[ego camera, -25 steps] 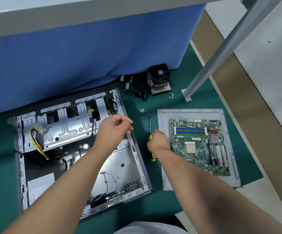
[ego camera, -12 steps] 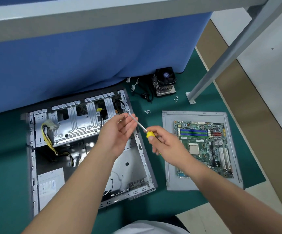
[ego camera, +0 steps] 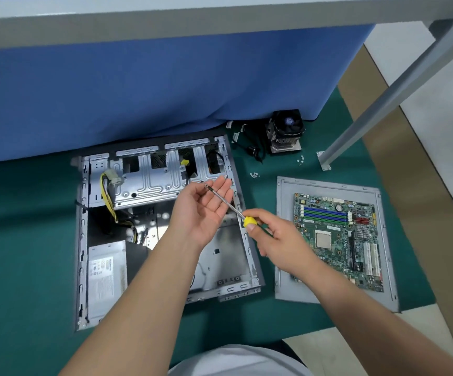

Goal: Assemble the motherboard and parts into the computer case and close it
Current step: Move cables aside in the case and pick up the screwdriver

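The green rectangular motherboard point(ego camera: 339, 240), with blue and green memory slots and a pale square socket, lies flat on a grey metal side panel point(ego camera: 285, 240) on the green mat point(ego camera: 16, 240), just to the right of the open grey metal computer case point(ego camera: 163, 221), outside it and apart from it. The case lies on its side with its interior facing up; a silver labelled power supply point(ego camera: 107, 275) sits in its near left corner and a bundle of yellow and black cables point(ego camera: 106, 196) runs along its left side. Above the case, the right hand point(ego camera: 276, 240) grips the yellow handle of a screwdriver point(ego camera: 248, 221) with curled fingers, the thin steel shaft slanting up and left. The left hand point(ego camera: 203, 210) is held palm up with fingers relaxed and spread, the shaft lying across its fingers and the tip near the thumb. Beyond the case, a black fan cooler on a finned metal heatsink point(ego camera: 286, 131) stands on the mat beside loose black wires, with small silver screws point(ego camera: 254, 175) scattered nearby. A blue cloth point(ego camera: 152, 90) hangs behind, under a grey table edge.
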